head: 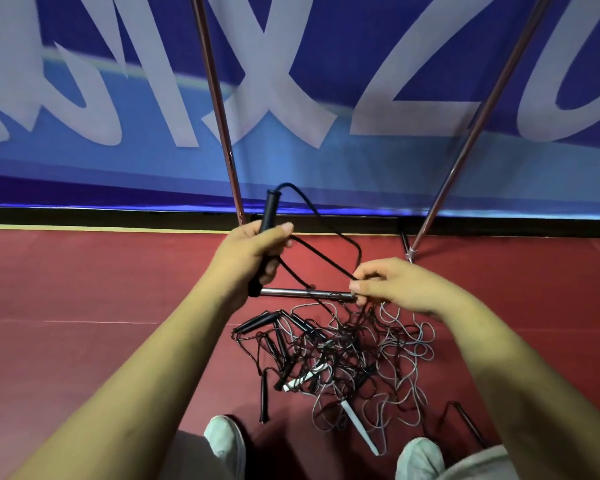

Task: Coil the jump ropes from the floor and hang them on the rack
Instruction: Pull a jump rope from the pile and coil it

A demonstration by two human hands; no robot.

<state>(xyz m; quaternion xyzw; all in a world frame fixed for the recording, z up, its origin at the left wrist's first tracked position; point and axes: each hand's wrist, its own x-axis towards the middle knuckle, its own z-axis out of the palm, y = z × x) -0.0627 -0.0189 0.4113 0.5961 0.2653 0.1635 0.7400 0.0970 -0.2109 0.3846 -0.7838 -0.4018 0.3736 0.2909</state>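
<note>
1. A left shoe (224,441) and a right shoe (420,457) are standing on the red floor (84,271), just on the near side of the pile of jump ropes (343,355).
2. The pile is lying tangled on the floor, black and grey cords crossing each other, with a white handle (359,427) sticking out of its near edge.
3. Above the pile's far left corner, the left hand (253,251) is gripping a black handle (271,209), fingers wrapped around it and the handle pointing up and away.
4. A black cord (329,230) is looping from the top of that handle across to the right hand (392,285), which is pinching it between thumb and fingertips above the pile's far edge; the cord is trailing down from there into the pile.
5. A metal bar (302,292) of the rack is lying low just beyond the pile, passing under both hands.
6. Two slanted rack poles (215,98) are rising beyond the pile.
7. A blue banner (326,64) with large pale letters is hanging behind the poles.
</note>
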